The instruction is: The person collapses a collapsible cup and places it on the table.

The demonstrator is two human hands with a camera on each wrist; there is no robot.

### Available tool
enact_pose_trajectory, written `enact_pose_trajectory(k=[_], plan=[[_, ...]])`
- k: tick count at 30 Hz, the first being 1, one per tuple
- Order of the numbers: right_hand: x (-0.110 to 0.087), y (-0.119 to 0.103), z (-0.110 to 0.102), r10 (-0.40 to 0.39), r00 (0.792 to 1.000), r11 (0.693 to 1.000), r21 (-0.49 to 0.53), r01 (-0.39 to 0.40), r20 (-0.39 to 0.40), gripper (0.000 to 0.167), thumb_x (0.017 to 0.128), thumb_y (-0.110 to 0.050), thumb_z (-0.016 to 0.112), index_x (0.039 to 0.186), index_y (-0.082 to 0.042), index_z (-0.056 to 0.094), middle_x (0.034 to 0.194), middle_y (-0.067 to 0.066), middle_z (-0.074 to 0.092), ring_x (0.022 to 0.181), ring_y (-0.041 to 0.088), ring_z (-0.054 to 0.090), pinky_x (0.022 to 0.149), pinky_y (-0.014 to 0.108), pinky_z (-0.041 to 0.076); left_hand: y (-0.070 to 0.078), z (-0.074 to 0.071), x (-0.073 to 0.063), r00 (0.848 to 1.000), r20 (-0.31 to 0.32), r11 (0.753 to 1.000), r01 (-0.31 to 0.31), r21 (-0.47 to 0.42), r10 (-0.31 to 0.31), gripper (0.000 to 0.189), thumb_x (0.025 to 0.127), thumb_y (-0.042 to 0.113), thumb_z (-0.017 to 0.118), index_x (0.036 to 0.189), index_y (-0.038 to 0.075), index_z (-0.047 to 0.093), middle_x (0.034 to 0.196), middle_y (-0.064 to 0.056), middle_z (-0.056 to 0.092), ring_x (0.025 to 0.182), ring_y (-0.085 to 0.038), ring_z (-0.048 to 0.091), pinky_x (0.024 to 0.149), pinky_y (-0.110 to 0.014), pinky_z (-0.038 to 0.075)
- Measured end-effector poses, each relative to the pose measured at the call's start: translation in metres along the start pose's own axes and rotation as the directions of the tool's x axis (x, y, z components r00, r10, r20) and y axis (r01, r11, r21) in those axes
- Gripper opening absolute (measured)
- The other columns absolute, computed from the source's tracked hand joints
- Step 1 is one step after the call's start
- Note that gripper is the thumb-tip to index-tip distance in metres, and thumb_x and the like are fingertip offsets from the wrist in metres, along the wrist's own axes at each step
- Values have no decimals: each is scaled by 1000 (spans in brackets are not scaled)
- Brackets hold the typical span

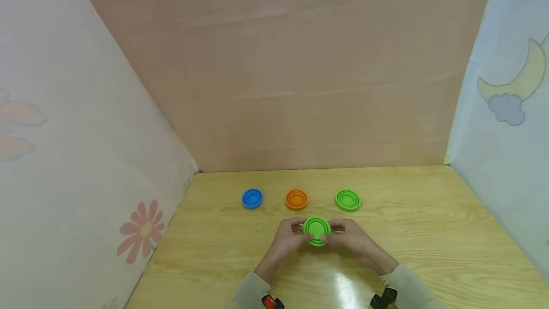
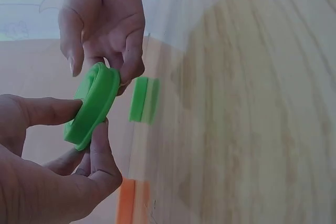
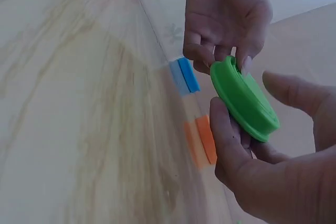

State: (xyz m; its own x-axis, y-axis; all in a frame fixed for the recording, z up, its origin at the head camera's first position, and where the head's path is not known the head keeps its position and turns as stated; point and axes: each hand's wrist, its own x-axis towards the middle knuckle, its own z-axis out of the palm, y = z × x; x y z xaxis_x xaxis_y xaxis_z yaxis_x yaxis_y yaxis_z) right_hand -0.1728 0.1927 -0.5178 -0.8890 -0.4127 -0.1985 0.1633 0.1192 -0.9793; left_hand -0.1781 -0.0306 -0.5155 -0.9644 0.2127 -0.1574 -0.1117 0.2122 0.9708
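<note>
Both hands hold a green collapsible cup (image 1: 316, 228), folded flat into a ringed disc, just above the table at the front. My left hand (image 1: 288, 240) pinches its left side, thumb on the ringed face and fingers behind, as the left wrist view shows. On the other side, my right hand (image 1: 349, 240) has its fingers curled behind the rim; its thumb (image 3: 294, 90) stands a little off the face in the right wrist view. Behind the hands lie three similar flattened cups in a row: blue (image 1: 252, 198), orange (image 1: 296, 199) and another green cup (image 1: 348, 200).
The light wood table (image 1: 206, 261) runs back to a brown paper-like panel (image 1: 317, 85). White patterned walls (image 1: 86, 132) flank it on the left and right. A dark band sits on each wrist, over light sleeves (image 1: 411, 290).
</note>
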Motion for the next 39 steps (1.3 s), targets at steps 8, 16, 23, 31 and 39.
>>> enact_pose_trajectory(k=[8,16,23,31,39], plan=[[-1,2,3,38,998,997,76,-34,-49,53,100,-14,71,139,18,55,127,23,71,107,22,75,95,39,65,-1,2,-4,1000,24,999,-10,36,9,39,88,4,80,126,6,75,100,-6,72,83,-10,66,71,-25,60],[-3,0,0,31,999,998,58,-29,-29,51,100,-13,70,139,18,56,122,24,75,100,24,78,92,42,66,-5,2,-3,998,55,1000,24,-11,-23,30,93,9,77,122,3,74,96,-6,77,82,-10,70,73,-31,65],[-2,1,-1,23,1000,999,31,-22,-19,53,99,-16,74,137,15,58,115,16,75,97,24,78,90,42,66,-14,-9,2,986,147,980,104,-171,-79,34,95,8,75,129,3,72,102,-10,76,88,-14,74,82,-32,67],[-5,-2,2,-47,998,988,-147,42,-33,66,93,-23,81,145,7,54,131,24,66,114,27,72,87,29,64,-16,-17,4,982,173,975,105,-198,-71,40,95,10,75,133,1,68,103,-10,78,88,-14,75,80,-31,67],[-9,-4,5,-156,987,970,-186,159,30,83,88,-20,86,156,-2,44,153,30,50,111,27,72,92,26,60,-14,-28,3,962,255,936,175,-306,-97,38,98,9,72,134,-2,68,109,-11,79,91,-14,76,81,-26,66]])
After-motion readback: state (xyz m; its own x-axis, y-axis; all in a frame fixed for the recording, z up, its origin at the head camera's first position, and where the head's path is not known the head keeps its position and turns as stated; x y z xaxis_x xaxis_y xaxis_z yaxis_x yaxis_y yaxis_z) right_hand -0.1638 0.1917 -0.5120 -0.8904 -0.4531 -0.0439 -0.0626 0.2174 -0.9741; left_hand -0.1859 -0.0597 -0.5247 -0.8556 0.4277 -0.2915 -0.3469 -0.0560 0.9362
